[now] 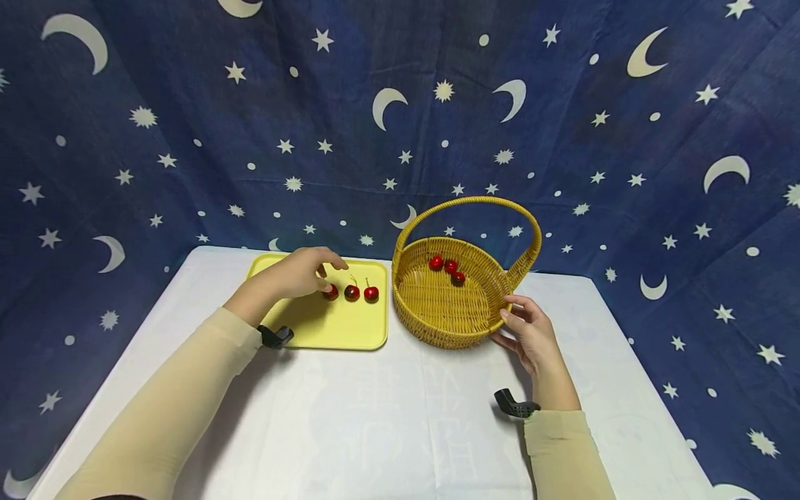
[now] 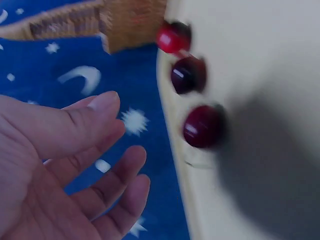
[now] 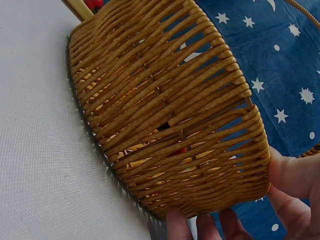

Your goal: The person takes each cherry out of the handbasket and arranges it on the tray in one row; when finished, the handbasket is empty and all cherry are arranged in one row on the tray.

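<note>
My left hand (image 1: 301, 273) hovers over the yellow tray (image 1: 346, 332), its fingers loosely bent and apart, holding nothing. Three dark red cherries lie in a row on that tray; the leftmost cherry (image 1: 330, 293) is partly behind the thumb in the head view. In the left wrist view, a gap separates the fingers from the nearest cherry (image 2: 202, 126). My right hand (image 1: 532, 335) grips the right side of a woven basket (image 1: 440, 305), thumb at the rim and the other fingers along the outer wall. Three more cherries (image 1: 458, 278) rest inside the basket, towards its back.
The tray and basket stand side by side on a white-covered table (image 1: 387, 417). A tall arched handle (image 1: 471, 200) rises over the basket. Behind the table hangs a dark blue cloth (image 1: 350, 83) with moons and stars.
</note>
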